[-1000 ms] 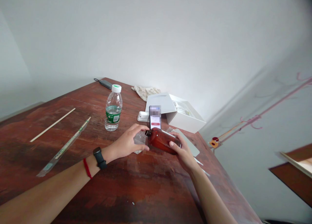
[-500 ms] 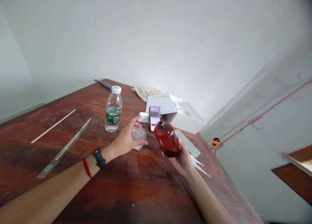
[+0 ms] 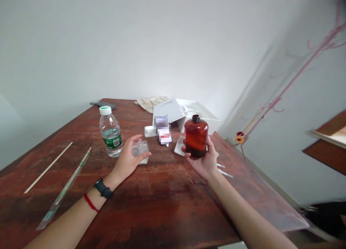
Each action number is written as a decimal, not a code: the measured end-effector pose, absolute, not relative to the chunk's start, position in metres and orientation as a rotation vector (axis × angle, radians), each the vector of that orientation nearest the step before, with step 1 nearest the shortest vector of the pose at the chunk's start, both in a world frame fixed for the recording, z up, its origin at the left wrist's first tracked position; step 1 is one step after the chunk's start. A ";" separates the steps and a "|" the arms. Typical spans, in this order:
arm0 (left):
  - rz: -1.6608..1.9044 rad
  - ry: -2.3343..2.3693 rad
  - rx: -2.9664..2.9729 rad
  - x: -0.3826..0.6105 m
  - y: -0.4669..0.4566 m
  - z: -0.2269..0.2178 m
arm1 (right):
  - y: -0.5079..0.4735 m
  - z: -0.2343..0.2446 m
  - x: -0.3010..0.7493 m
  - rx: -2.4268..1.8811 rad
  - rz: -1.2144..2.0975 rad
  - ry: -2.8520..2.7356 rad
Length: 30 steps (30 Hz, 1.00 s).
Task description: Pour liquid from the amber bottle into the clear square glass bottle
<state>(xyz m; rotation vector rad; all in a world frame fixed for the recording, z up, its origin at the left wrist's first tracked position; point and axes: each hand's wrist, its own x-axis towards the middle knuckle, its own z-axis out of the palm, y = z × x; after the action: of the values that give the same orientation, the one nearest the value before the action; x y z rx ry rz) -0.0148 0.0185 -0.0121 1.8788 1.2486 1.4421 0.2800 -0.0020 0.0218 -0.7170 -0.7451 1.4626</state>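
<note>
My right hand (image 3: pixel 204 162) is wrapped round the lower part of an amber glass bottle (image 3: pixel 196 135), held up off the table. The bottle stands upright with no cap on its dark neck, and dark liquid lies in its bottom. My left hand (image 3: pixel 129 157) is beside a small clear square container (image 3: pixel 142 149) on the table. Its thumb and fingers are apart on either side of the container; whether they touch it I cannot tell. Left of that hand stands a plastic water bottle (image 3: pixel 110 137) with a white cap and green label, partly filled.
A phone (image 3: pixel 165 138) leans before a white box (image 3: pixel 208 113), beside a white case (image 3: pixel 149 131). Behind are a cloth (image 3: pixel 151 104) and a grey pouch-like thing (image 3: pixel 108 106). A bare stick (image 3: pixel 48 167) and wrapped chopsticks (image 3: pixel 67 187) lie left; white-tipped droppers (image 3: pixel 224 172) lie right.
The amber bottle has gone from tilted to upright in my right hand. My left hand remains by the clear container. The camera view has shifted, with the phone now appearing tipped further back.
</note>
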 end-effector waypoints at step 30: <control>1.422 1.410 2.012 -0.036 0.037 -0.021 | 0.013 0.023 0.290 -0.343 1.690 -0.350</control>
<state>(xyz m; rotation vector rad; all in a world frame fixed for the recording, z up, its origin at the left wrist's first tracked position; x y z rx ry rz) -0.0356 0.0371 -0.0208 2.0123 1.4100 1.4219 0.2902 0.0127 0.0230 -0.3428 -0.3495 1.6904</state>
